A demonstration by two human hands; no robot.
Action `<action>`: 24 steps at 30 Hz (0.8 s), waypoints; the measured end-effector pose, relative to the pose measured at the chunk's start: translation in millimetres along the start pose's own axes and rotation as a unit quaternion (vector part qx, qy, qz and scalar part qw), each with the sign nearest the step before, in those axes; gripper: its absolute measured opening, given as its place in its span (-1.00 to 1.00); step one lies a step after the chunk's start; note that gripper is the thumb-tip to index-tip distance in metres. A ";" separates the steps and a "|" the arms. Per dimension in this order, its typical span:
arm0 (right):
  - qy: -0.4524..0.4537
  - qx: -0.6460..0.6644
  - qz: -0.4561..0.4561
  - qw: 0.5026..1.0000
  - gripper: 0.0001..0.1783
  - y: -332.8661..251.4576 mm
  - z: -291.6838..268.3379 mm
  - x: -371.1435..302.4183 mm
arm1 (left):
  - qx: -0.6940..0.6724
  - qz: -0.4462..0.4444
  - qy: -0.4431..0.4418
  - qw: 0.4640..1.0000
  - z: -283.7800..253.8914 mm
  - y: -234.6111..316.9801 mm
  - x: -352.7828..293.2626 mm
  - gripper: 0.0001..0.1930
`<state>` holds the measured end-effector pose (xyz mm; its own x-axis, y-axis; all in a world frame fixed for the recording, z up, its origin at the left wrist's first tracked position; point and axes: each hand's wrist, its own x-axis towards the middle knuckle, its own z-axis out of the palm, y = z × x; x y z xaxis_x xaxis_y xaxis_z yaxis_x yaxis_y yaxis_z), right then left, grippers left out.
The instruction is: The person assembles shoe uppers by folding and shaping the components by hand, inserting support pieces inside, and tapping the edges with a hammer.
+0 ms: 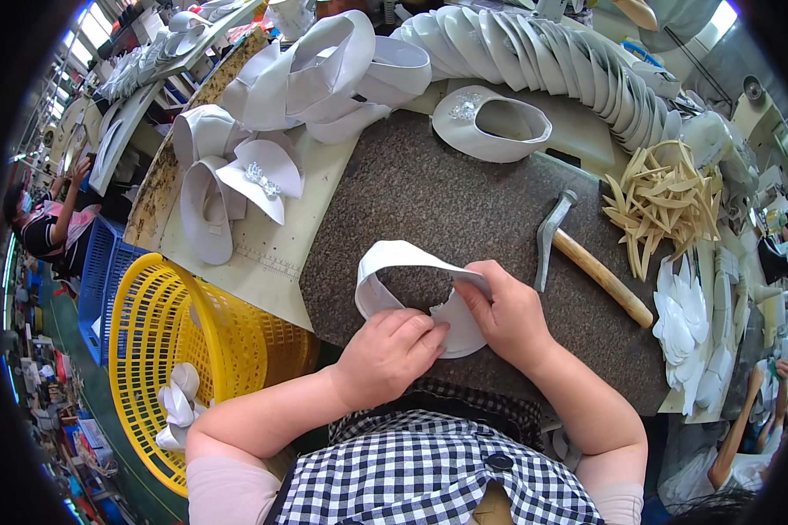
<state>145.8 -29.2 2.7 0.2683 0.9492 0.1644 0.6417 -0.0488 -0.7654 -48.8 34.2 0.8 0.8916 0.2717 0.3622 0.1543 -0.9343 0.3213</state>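
Both my hands hold a white shoe upper (392, 255) over the near part of a dark speckled stone slab (403, 184). The upper forms a loop with its opening facing up. My left hand (390, 350) is closed on its near edge, fingers bent over the rim. At the right end of the loop, my right hand (510, 317) pinches the edge between thumb and fingers. Right of my hands lies a hammer (600, 273) with a wooden handle and metal head. Beyond them, another white upper (490, 124) with a sparkling ornament rests at the slab's far edge.
Finished-looking white uppers (324, 74) pile up at the far left, and a long row of white pieces (534, 48) curves along the back. Beige strips (661, 206) and white pieces (679, 319) lie right. A yellow basket (236, 337) stands left; a person (57, 223) is beyond.
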 end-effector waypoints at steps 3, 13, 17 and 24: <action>0.017 -0.066 -0.034 0.997 -0.78 3.1 2.8 -3.9 | -0.040 0.014 -0.001 0.999 1.1 -8.5 -6.6 -0.71; -0.003 -0.148 -0.054 0.988 -0.77 10.4 0.5 0.9 | -0.079 0.026 -0.024 0.996 5.8 -12.1 -27.2 -0.50; 0.003 -0.134 -0.038 0.990 -0.77 5.3 -1.4 1.0 | -0.018 -0.064 -0.091 0.994 5.6 20.3 -23.9 -0.35; 0.016 -0.046 -0.013 0.999 -0.69 0.7 -3.9 -0.7 | -0.134 0.067 -0.097 0.984 1.5 14.0 -35.9 -0.48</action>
<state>148.8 -31.1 4.4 0.2727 0.9403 0.2039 0.7119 -0.0547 -0.7001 -78.0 11.0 -9.0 0.9649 0.0766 0.2512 -0.0650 -0.8573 0.5107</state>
